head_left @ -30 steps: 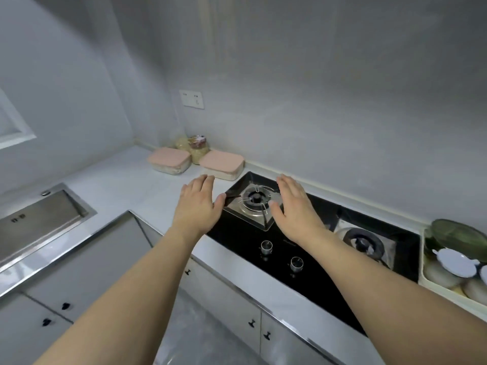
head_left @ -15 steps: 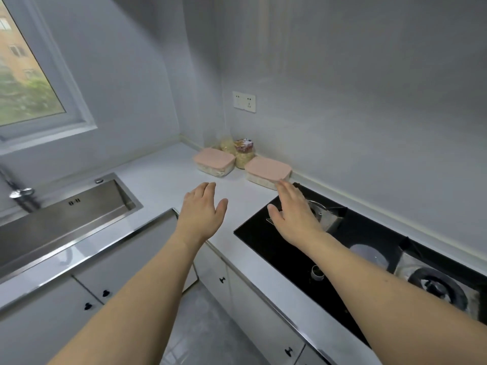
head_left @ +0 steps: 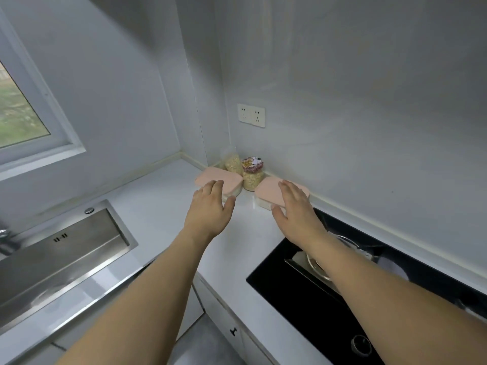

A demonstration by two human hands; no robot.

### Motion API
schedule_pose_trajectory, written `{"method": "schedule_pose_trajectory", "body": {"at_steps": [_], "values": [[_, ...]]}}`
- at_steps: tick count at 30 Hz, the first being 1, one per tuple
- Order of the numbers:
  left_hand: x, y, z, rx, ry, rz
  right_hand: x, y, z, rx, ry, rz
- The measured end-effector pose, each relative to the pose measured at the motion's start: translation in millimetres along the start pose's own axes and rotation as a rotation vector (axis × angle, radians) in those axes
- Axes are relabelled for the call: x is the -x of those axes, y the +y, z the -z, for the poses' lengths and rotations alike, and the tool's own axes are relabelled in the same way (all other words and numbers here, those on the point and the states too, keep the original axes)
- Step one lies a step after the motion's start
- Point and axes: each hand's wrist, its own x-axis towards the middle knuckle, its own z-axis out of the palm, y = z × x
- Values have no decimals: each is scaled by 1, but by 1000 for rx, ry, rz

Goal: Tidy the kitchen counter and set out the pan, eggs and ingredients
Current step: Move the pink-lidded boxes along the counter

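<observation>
Two flat boxes with pink lids stand in the counter's back corner: the left pink-lidded box (head_left: 210,178) and the right pink-lidded box (head_left: 267,191). Behind them are a clear bag of grain (head_left: 232,163) and a jar of grain (head_left: 252,173) with a patterned top. My left hand (head_left: 209,206) stretches flat toward the left box, fingertips at its near edge. My right hand (head_left: 296,206) reaches over the right box with straight fingers; contact is unclear. Neither hand holds anything. No pan or eggs are in view.
A steel sink (head_left: 58,248) is set into the white counter (head_left: 158,206) at the left. A black gas hob (head_left: 342,291) with a burner and a knob (head_left: 361,345) lies at the right. A double wall socket (head_left: 251,115) hangs above the corner.
The view has swung left from the hob to the corner. Both hands have moved forward from above the burner to the pink-lidded boxes.
</observation>
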Motion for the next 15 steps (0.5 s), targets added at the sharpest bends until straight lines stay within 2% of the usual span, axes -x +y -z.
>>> {"method": "schedule_pose_trajectory", "body": {"at_steps": [5,15], "values": [[-49,-14,-16,54,-10,3,-47,15,-17,-1,33,-28],[-152,-58,-61,162,-93,-79,-120,42,-68,46,92,-204]]}}
